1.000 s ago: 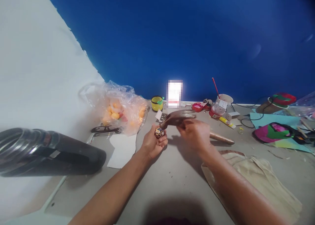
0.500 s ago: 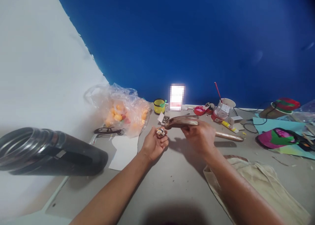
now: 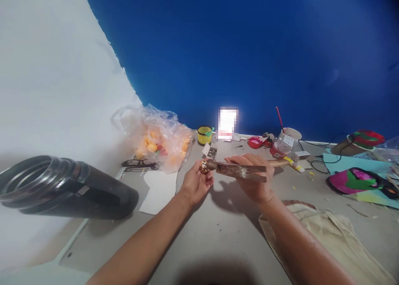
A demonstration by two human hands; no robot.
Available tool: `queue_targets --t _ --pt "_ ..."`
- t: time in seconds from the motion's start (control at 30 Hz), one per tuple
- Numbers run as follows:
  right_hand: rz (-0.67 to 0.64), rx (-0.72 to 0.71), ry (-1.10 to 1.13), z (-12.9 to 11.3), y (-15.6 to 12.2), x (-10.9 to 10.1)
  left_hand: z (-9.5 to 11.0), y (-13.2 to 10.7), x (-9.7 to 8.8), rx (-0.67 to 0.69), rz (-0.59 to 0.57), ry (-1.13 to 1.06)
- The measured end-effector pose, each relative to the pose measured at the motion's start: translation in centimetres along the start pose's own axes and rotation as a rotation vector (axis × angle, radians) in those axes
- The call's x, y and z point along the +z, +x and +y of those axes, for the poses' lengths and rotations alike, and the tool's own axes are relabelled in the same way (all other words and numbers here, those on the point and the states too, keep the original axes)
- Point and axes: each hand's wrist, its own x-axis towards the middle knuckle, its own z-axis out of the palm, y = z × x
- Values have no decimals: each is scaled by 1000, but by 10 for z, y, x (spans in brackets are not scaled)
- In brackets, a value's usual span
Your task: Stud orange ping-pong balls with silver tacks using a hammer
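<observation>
My left hand [image 3: 195, 184] is closed round a small shiny gold ball [image 3: 204, 167], held up at the fingertips. My right hand [image 3: 254, 181] grips a hammer [image 3: 241, 170] by its head, with the wooden handle reaching right over the table. The hammer's metal head lies flat and its tip touches the ball. Both hands hover above the grey table [image 3: 218, 231], near its middle.
A clear plastic bag of orange balls [image 3: 156, 141] sits at the left, with black scissors [image 3: 139, 164] and white paper [image 3: 158, 189] beside it. A dark cylinder [image 3: 65, 189] lies at far left. Cups, glue, cables and coloured felt pieces [image 3: 352, 179] crowd the back right. A beige cloth [image 3: 336, 235] lies at right.
My right hand has lowered and turned the hammer head until its tip meets the ball. The left hand has stayed almost still. The camera has shifted slightly.
</observation>
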Motion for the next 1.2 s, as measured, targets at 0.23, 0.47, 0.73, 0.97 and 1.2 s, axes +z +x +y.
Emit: queue_targets --t 0.23,0.47,0.73,0.97,1.2 --pt "-75 108 -70 12 2 8 1 2 -5 -8 -69 -15" --pt "-497 482 -227 36 15 8 -1 3 -9 9 -181 74" --pt "-657 533 -119 59 11 28 -2 -11 -4 205 -315 432" --pt "-677 505 -119 73 5 45 -10 -16 -3 385 -347 799" --pt "-602 401 -68 84 -2 54 -9 -19 -5 461 -339 867"
